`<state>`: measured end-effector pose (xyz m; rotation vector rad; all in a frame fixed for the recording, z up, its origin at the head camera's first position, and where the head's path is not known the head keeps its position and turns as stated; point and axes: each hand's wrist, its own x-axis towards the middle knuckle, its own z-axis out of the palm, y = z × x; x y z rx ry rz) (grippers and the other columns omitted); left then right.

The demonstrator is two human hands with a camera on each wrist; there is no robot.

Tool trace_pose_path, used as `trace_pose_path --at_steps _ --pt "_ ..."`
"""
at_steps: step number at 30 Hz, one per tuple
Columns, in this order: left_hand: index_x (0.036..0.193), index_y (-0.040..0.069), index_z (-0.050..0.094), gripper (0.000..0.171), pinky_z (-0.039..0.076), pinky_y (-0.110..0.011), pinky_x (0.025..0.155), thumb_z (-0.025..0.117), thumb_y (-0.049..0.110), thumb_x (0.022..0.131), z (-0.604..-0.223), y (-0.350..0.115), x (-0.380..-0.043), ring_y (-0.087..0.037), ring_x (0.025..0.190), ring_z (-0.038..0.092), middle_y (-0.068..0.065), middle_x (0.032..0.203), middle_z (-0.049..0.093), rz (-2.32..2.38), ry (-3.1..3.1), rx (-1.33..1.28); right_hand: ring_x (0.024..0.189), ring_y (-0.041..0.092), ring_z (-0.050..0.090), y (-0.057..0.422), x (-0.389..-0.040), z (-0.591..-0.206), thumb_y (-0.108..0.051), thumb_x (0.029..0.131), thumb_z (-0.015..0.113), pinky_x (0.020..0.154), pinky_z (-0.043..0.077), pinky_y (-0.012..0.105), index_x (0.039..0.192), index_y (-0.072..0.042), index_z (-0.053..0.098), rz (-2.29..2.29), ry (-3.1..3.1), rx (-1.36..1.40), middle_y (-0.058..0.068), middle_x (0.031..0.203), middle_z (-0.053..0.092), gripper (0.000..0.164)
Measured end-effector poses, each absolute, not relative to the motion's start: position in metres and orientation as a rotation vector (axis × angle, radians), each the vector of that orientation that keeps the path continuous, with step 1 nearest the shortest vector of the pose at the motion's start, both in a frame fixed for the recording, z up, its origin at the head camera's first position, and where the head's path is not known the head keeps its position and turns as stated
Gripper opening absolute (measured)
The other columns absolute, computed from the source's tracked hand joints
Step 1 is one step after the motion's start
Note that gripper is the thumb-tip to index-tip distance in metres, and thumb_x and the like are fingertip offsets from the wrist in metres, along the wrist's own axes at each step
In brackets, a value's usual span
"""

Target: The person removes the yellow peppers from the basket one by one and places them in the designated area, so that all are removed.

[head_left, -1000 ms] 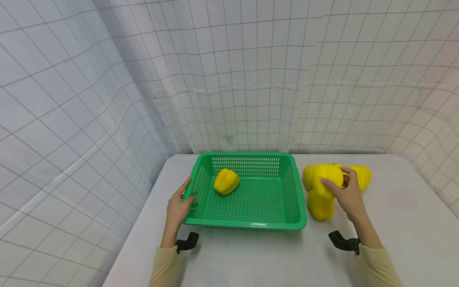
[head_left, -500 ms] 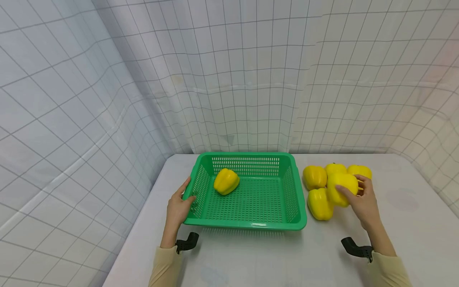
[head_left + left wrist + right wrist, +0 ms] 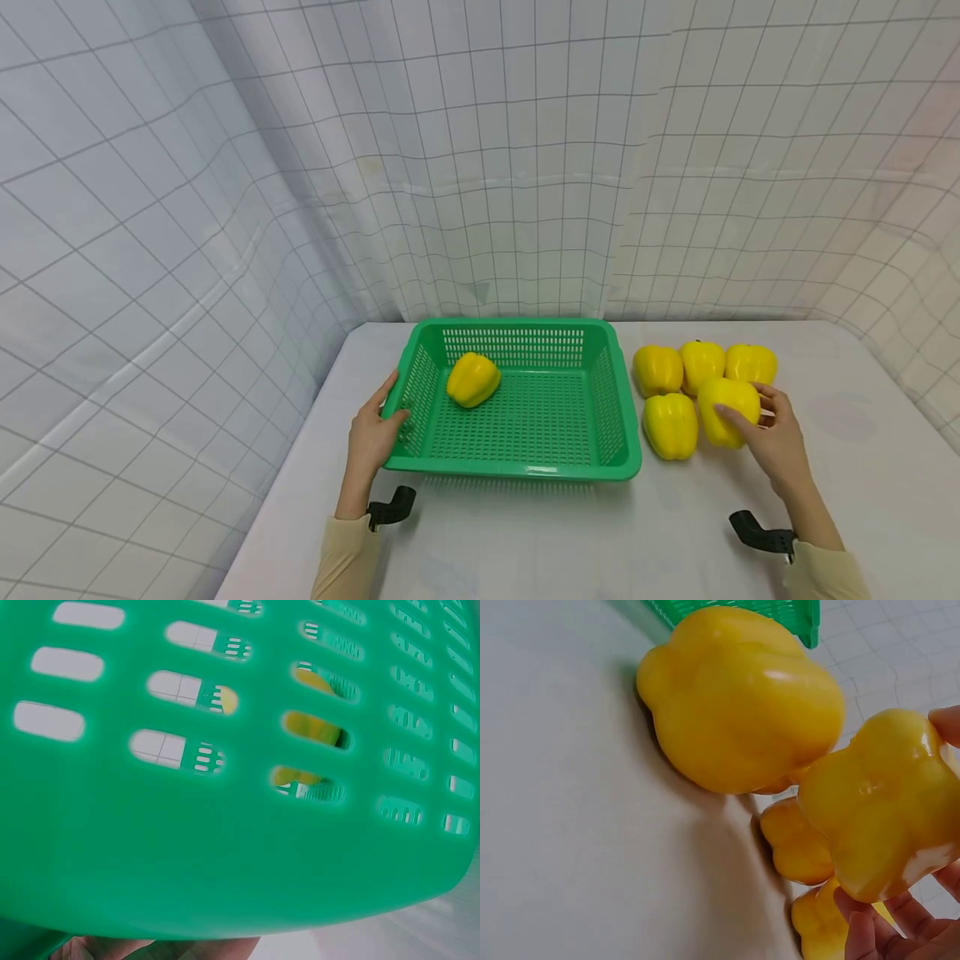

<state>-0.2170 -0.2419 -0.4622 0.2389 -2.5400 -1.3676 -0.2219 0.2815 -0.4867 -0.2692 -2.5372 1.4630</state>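
Note:
My left hand (image 3: 372,437) grips the left rim of a green plastic basket (image 3: 517,472), thumb over the inner side and fingers outside. In the left wrist view the slotted basket wall (image 3: 187,855) hides most of that hand. One yellow bell pepper (image 3: 473,380) lies inside the basket at its left. My right hand (image 3: 780,437) holds another yellow bell pepper (image 3: 727,412) between thumb and fingers, right of the basket. In the right wrist view, this held pepper (image 3: 889,806) shows its lobed end and appears slightly above the table.
Several more yellow bell peppers stand right of the basket: a front one (image 3: 671,427) and a back row with a left pepper (image 3: 657,371), a middle one (image 3: 702,364) and a right one (image 3: 752,362). A white gridded curtain (image 3: 517,167) hangs behind the white table (image 3: 525,542).
My right hand has carried its pepper to the right and nearer to me, from over the group to beside the front pepper. The left hand and the basket have stayed still.

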Motion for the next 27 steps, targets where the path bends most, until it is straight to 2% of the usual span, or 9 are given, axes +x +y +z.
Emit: trace_pose_path --at_steps 8,18,27 --pt "0.146 0.021 0.041 0.063 0.044 -0.034 0.054 0.062 0.01 0.088 -0.46 -0.242 -0.215 -0.023 0.062 0.058 -0.024 0.098 0.066 -1.389 -2.547 0.249 0.105 0.033 0.039 0.289 -0.217 -0.497 -0.042 0.09 0.062 0.072 0.037 0.028 0.146 0.002 0.024 1.452 -2.637 -0.203 0.029 0.133 0.033 0.08" --pt "0.147 0.021 0.039 0.063 0.045 -0.033 0.054 0.061 0.008 0.088 -0.461 -0.242 -0.215 -0.024 0.065 0.06 -0.025 0.101 0.065 -1.426 -2.539 0.242 0.109 0.04 0.039 0.292 -0.217 -0.504 -0.046 0.091 0.059 0.074 0.038 0.032 0.147 0.004 0.019 1.466 -2.677 -0.223 0.031 0.135 0.032 0.085" --pt "0.147 0.021 0.039 0.064 0.045 -0.033 0.054 0.061 0.009 0.088 -0.461 -0.242 -0.216 -0.024 0.065 0.061 -0.026 0.102 0.065 -1.423 -2.543 0.247 0.118 0.046 0.033 0.291 -0.217 -0.509 -0.047 0.091 0.058 0.089 0.035 0.055 0.147 0.006 0.016 1.515 -2.669 -0.259 0.033 0.137 0.029 0.088"
